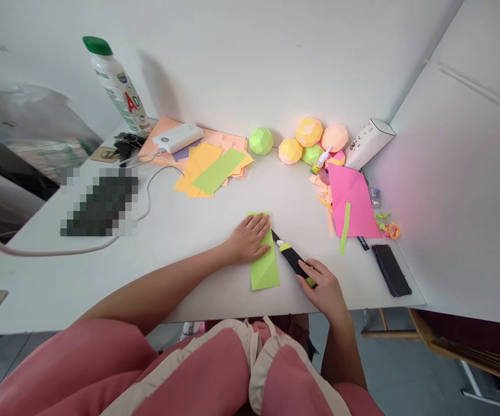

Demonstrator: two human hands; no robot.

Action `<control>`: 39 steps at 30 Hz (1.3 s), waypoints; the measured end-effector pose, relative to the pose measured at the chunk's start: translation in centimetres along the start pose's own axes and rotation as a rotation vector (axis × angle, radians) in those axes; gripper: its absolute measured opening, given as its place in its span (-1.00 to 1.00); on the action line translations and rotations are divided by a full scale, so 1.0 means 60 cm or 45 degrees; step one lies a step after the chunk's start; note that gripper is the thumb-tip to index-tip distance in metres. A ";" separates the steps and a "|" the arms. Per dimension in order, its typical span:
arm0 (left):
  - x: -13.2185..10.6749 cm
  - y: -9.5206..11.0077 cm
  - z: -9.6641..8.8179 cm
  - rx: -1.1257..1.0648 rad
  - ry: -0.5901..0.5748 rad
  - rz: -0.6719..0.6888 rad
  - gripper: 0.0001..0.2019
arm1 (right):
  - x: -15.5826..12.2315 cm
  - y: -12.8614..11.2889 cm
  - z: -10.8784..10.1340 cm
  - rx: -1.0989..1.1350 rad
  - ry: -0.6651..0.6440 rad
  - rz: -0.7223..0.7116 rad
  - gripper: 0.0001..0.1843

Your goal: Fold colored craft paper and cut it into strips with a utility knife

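Note:
Flat on the white table lies a green paper strip (264, 273), standing lengthwise in front of me. My left hand (249, 238) presses on its upper part with the fingers stretched out. My right hand (323, 284) is closed around a black and yellow-green utility knife (294, 259). The knife's dark blade points up and left, its tip close to the strip's right edge near my left fingertips. Whether the blade touches the paper I cannot tell.
Behind are orange and green paper sheets (209, 167), a white power bank (178, 138) and several faceted paper balls (309, 133). Pink paper (351, 202), a glue bottle (320, 160) and a black phone (391, 270) lie right. A tall bottle (120, 89) stands back left; a cable (103, 248) crosses the left side.

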State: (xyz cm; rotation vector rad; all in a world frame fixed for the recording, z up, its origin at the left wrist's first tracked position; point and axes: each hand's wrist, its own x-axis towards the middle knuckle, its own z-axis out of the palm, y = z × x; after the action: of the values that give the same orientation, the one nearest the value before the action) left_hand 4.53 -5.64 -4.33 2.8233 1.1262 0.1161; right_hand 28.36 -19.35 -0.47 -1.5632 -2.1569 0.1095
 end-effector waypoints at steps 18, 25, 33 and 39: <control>0.002 -0.008 -0.006 -0.024 -0.034 -0.026 -0.15 | 0.007 0.004 -0.001 0.016 -0.029 0.047 -0.65; 0.004 -0.011 0.003 -0.035 0.003 -0.016 -0.15 | 0.014 0.005 0.004 0.041 -0.038 0.045 -0.64; 0.004 -0.010 0.006 -0.035 0.013 -0.008 -0.14 | 0.020 0.010 0.008 0.038 -0.012 0.062 -0.64; 0.003 -0.010 0.005 -0.021 0.020 -0.009 -0.14 | 0.030 0.009 0.016 0.023 -0.026 0.055 -0.64</control>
State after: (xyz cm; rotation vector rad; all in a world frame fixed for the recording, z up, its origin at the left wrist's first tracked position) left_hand 4.29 -5.08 -4.70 2.8085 1.1332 0.1462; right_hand 28.02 -17.30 -0.89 -1.6056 -2.1324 0.1589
